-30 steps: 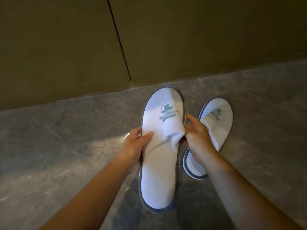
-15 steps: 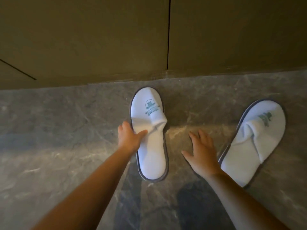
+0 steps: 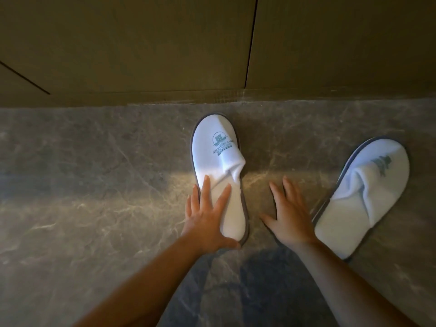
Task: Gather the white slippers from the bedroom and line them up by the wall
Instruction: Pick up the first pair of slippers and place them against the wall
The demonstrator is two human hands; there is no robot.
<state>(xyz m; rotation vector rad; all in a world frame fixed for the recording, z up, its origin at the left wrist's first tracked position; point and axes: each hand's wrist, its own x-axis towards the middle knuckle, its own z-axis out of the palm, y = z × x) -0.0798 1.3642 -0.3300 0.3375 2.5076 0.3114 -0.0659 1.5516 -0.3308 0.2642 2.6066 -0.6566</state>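
Floor (image 3: 94, 185): grey-brown marbled stone, with a band of light running across it at the level of the hands.

Wall (image 3: 141, 43): olive-brown panels with dark seams, meeting the floor along the top of the view.

Left slipper (image 3: 218, 159): white with a grey edge and a green printed logo on the upper. It lies flat on the floor, toe pointing at the wall and close to it.

Right slipper (image 3: 368, 197): same kind, flat on the floor, well apart from the first and angled, toe leaning to the right.

Left hand (image 3: 207, 218): palm down on the heel half of the left slipper, fingers spread and flat, thumb curled around the heel end.

Right hand (image 3: 291, 215): palm down above or on the bare floor between the two slippers, fingers spread, holding nothing; its outer edge is just beside the right slipper.
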